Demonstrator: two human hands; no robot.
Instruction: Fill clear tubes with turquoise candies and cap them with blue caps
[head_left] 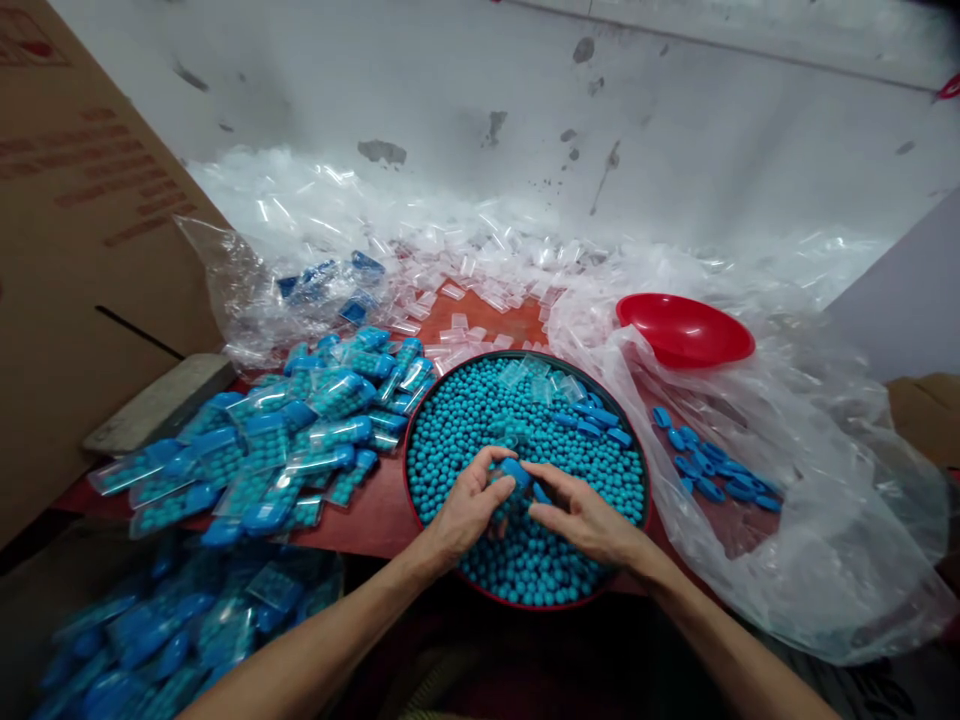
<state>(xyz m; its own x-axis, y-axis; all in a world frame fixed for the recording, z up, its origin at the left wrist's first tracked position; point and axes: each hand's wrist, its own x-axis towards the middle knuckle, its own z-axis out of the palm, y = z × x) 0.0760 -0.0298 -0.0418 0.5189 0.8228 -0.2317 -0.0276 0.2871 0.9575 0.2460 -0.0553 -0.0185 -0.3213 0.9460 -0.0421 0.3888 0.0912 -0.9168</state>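
Note:
My left hand is closed around a small clear container with a blue top, above a round tray full of turquoise beads. Beside it, my right hand pinches a small blue cap, close to the container. Part of the container is hidden by the fingers. On the beads at the tray's far side lie several clear plastic pieces and several blue caps.
Filled bead packs are heaped on the left of the red table, and more lie in a box below. Clear pieces and bags line the wall. A red bowl and loose blue caps sit right. A cardboard box stands left.

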